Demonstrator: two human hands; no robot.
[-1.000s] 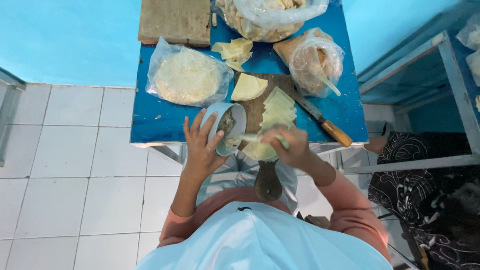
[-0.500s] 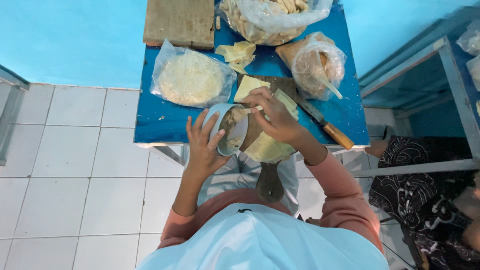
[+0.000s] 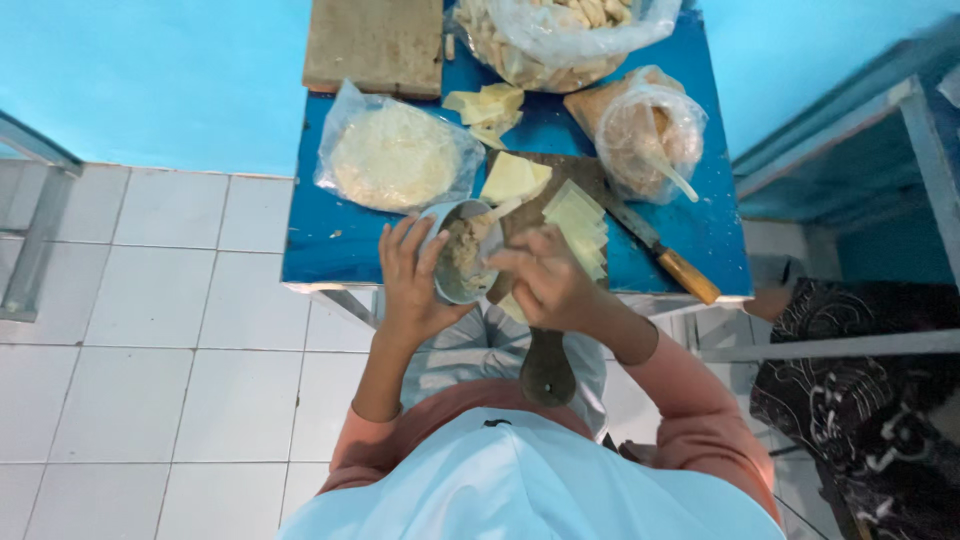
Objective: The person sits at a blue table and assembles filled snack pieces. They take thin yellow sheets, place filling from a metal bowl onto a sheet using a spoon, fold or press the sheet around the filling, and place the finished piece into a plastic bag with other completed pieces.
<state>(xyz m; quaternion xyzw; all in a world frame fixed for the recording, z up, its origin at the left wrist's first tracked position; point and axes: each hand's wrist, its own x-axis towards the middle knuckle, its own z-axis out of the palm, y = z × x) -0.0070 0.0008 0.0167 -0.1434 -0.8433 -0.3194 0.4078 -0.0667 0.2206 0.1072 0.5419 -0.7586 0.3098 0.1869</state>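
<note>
Blue table [image 3: 330, 240] carries three bags, one bowl [image 3: 455, 262], one knife [image 3: 665, 255].

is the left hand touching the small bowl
Touching: the head view shows the left hand with its fingers wrapped against the side of the small bowl.

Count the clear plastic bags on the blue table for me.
3. One with white shredded filling at the table's left, one large bag at the far edge, partly cut off, and one with a spoon inside on the right. Others may lie out of view.
</note>
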